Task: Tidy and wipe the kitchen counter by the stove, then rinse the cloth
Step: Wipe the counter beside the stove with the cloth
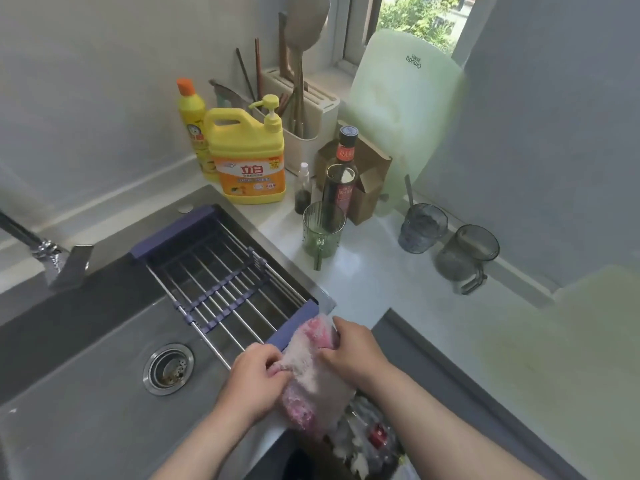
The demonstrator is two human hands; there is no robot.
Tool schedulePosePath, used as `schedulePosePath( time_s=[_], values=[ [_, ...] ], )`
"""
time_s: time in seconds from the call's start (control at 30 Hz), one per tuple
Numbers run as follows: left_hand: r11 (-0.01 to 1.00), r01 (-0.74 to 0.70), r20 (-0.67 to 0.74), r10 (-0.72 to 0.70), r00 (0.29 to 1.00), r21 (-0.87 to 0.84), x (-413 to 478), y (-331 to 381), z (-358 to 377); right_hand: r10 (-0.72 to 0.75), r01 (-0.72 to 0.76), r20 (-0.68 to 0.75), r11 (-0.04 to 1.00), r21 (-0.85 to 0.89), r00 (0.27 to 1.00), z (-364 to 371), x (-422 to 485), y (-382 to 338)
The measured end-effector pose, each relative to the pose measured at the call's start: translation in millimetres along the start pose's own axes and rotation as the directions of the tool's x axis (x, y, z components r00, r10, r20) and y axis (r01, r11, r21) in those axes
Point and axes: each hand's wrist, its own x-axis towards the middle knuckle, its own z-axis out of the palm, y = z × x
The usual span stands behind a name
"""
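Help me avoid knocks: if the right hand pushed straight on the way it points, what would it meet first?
Past the pink-and-white fluffy cloth it grips, the right hand would likely meet the purple end bar of the steel-rod sink rack; depth is unclear.

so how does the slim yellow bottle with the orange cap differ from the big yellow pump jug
The slim yellow plastic bottle is narrow; the big yellow plastic jug is far wider. The bottle has an orange cap, the jug a yellow pump. The jug has a moulded handle, the bottle none. Both stand upright on the white counter, the bottle partly behind the jug.
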Motion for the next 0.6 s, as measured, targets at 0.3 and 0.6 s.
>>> schedulePosePath(
  time_s=[0.3, 0.6],
  values=[
    [0.812, 0.010, 0.148, 0.094, 0.984, -0.584, -47, 53, -22, 0.054, -0.005, -0.086, 0.869, 0.495, 0.995, -43, -75, 24],
    [0.899, -0.342, 0.218, 0.404, 0.889, -0.273, -113, 165, -12, 0.108, 0.161, -0.316, 0.683, 0.713, 0.943, -119, -222, 88]
  ],
)
